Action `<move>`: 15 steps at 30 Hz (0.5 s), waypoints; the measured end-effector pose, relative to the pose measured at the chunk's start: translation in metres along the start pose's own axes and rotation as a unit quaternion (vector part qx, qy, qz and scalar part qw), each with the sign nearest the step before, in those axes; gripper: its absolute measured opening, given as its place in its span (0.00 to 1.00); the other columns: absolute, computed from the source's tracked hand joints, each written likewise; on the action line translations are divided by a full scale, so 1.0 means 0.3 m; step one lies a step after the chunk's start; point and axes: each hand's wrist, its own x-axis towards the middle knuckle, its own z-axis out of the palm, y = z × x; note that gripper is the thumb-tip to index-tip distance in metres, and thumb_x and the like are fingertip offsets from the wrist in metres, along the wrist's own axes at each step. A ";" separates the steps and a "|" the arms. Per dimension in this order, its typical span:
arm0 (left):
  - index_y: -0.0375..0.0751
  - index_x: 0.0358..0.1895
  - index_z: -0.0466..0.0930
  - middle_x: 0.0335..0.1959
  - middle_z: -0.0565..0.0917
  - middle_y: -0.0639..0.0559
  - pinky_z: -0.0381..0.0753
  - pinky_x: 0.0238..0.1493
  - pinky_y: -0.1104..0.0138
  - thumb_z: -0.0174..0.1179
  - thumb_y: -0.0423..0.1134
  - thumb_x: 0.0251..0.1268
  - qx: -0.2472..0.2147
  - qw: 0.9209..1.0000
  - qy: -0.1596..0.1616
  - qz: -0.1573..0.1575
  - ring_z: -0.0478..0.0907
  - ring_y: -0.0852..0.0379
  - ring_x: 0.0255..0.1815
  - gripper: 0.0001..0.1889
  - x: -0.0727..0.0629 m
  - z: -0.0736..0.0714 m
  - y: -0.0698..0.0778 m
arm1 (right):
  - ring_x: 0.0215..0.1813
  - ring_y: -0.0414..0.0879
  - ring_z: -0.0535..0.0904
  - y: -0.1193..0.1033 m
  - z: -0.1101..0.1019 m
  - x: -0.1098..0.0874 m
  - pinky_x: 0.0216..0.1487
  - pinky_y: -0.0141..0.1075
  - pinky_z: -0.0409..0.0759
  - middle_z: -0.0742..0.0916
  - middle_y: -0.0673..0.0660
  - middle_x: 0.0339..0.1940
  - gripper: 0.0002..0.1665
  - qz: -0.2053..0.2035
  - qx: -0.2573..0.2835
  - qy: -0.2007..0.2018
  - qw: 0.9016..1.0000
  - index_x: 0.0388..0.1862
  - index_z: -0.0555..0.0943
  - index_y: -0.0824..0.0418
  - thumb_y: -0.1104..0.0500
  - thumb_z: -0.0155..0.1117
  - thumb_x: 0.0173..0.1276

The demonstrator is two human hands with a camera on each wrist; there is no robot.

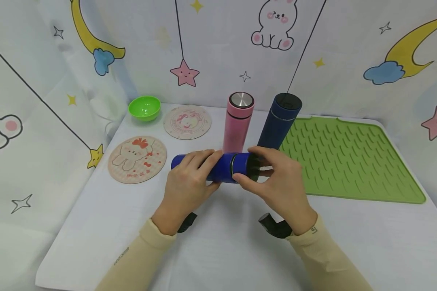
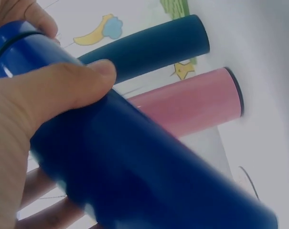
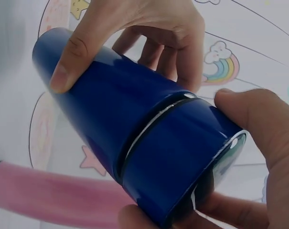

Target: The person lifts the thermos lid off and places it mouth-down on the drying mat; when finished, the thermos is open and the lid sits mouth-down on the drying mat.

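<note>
A blue thermos flask (image 1: 223, 170) is held lying sideways above the table. My left hand (image 1: 189, 182) grips its body, and in the left wrist view the thumb lies across the blue wall (image 2: 149, 167). My right hand (image 1: 282, 182) holds the blue lid (image 3: 177, 148) with fingers and thumb round its end. A thin dark seam with a pale line runs between lid and body in the right wrist view. Just behind the hands stand a pink thermos flask (image 1: 236, 129) and a dark blue thermos flask (image 1: 278, 125), whose bases are hidden in the head view.
To the right lies a green ridged mat (image 1: 357, 161). Two round printed coasters, one nearer (image 1: 124, 169) and one farther (image 1: 175, 125), lie on the left, with a bright green bowl (image 1: 144, 108) behind. A patterned cloth (image 1: 218, 36) hangs at the table's back.
</note>
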 end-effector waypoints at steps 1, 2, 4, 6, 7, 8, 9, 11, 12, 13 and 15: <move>0.46 0.62 0.82 0.55 0.88 0.45 0.89 0.57 0.53 0.86 0.45 0.41 -0.006 1.000 -0.007 -0.002 0.87 0.44 0.54 0.38 0.000 0.000 -0.002 | 0.43 0.51 0.91 0.001 -0.002 0.000 0.37 0.41 0.91 0.91 0.62 0.51 0.37 -0.006 0.000 -0.005 1.000 0.58 0.84 0.64 0.52 0.87 0.51; 0.46 0.62 0.82 0.55 0.88 0.45 0.89 0.56 0.53 0.86 0.45 0.42 -0.012 1.000 -0.015 -0.005 0.87 0.44 0.54 0.38 0.001 0.000 -0.003 | 0.44 0.51 0.91 0.002 -0.004 -0.001 0.37 0.40 0.91 0.90 0.61 0.51 0.37 -0.013 0.001 -0.010 1.000 0.59 0.84 0.64 0.53 0.87 0.51; 0.46 0.62 0.82 0.55 0.88 0.46 0.89 0.55 0.52 0.86 0.45 0.42 -0.023 0.999 -0.032 -0.011 0.87 0.45 0.54 0.38 0.002 -0.001 -0.007 | 0.47 0.51 0.90 0.007 -0.008 -0.001 0.38 0.39 0.91 0.90 0.60 0.52 0.37 -0.029 0.006 -0.019 0.999 0.59 0.84 0.63 0.54 0.88 0.50; 0.47 0.63 0.81 0.55 0.88 0.46 0.89 0.55 0.52 0.86 0.45 0.43 -0.035 0.998 -0.048 -0.018 0.87 0.45 0.55 0.38 0.005 -0.003 -0.010 | 0.50 0.51 0.89 0.012 -0.011 0.000 0.40 0.39 0.91 0.90 0.59 0.52 0.37 -0.045 0.008 -0.023 0.999 0.59 0.84 0.62 0.55 0.88 0.50; 0.47 0.63 0.81 0.55 0.88 0.46 0.89 0.55 0.52 0.85 0.45 0.44 -0.041 0.997 -0.056 -0.021 0.87 0.45 0.55 0.38 0.006 -0.004 -0.011 | 0.51 0.50 0.89 0.014 -0.013 0.000 0.40 0.39 0.91 0.90 0.58 0.52 0.37 -0.053 0.010 -0.025 0.998 0.59 0.84 0.62 0.55 0.88 0.49; 0.47 0.63 0.81 0.55 0.88 0.46 0.89 0.56 0.52 0.85 0.45 0.44 -0.048 0.997 -0.062 -0.024 0.86 0.45 0.55 0.38 0.007 -0.005 -0.013 | 0.51 0.50 0.88 0.015 -0.015 0.000 0.41 0.39 0.91 0.90 0.58 0.53 0.37 -0.061 0.010 -0.025 0.998 0.58 0.84 0.62 0.55 0.88 0.49; 0.47 0.64 0.80 0.56 0.88 0.46 0.89 0.56 0.52 0.85 0.45 0.44 -0.052 0.996 -0.068 -0.027 0.86 0.45 0.56 0.38 0.008 -0.005 -0.016 | 0.52 0.50 0.88 0.017 -0.017 0.000 0.42 0.39 0.92 0.90 0.58 0.53 0.37 -0.068 0.010 -0.025 0.997 0.58 0.84 0.62 0.56 0.88 0.49; 0.47 0.64 0.80 0.56 0.88 0.46 0.88 0.58 0.52 0.85 0.45 0.44 -0.062 0.995 -0.077 -0.032 0.86 0.46 0.56 0.39 0.011 -0.006 -0.020 | 0.52 0.50 0.88 0.019 -0.020 0.000 0.43 0.39 0.92 0.89 0.57 0.53 0.38 -0.079 0.009 -0.023 0.997 0.58 0.84 0.61 0.56 0.89 0.48; 0.47 0.65 0.79 0.56 0.88 0.46 0.88 0.59 0.52 0.85 0.45 0.44 -0.066 0.994 -0.080 -0.035 0.86 0.46 0.57 0.39 0.012 -0.006 -0.022 | 0.52 0.49 0.88 0.020 -0.022 0.000 0.43 0.39 0.91 0.89 0.57 0.53 0.38 -0.085 0.008 -0.022 0.996 0.58 0.84 0.61 0.55 0.89 0.48; 0.47 0.65 0.79 0.57 0.88 0.46 0.88 0.59 0.52 0.85 0.45 0.44 -0.069 0.994 -0.083 -0.036 0.86 0.45 0.57 0.39 0.013 -0.006 -0.025 | 0.52 0.49 0.88 0.020 -0.024 0.000 0.44 0.39 0.92 0.89 0.57 0.53 0.38 -0.089 0.010 -0.021 0.996 0.58 0.84 0.61 0.56 0.89 0.47; 0.47 0.65 0.79 0.57 0.88 0.46 0.87 0.60 0.52 0.86 0.44 0.44 -0.074 0.993 -0.086 -0.038 0.86 0.45 0.58 0.40 0.015 -0.006 -0.028 | 0.52 0.49 0.88 0.019 -0.028 -0.001 0.44 0.39 0.91 0.89 0.57 0.53 0.38 -0.094 0.014 -0.019 0.995 0.58 0.84 0.60 0.56 0.89 0.47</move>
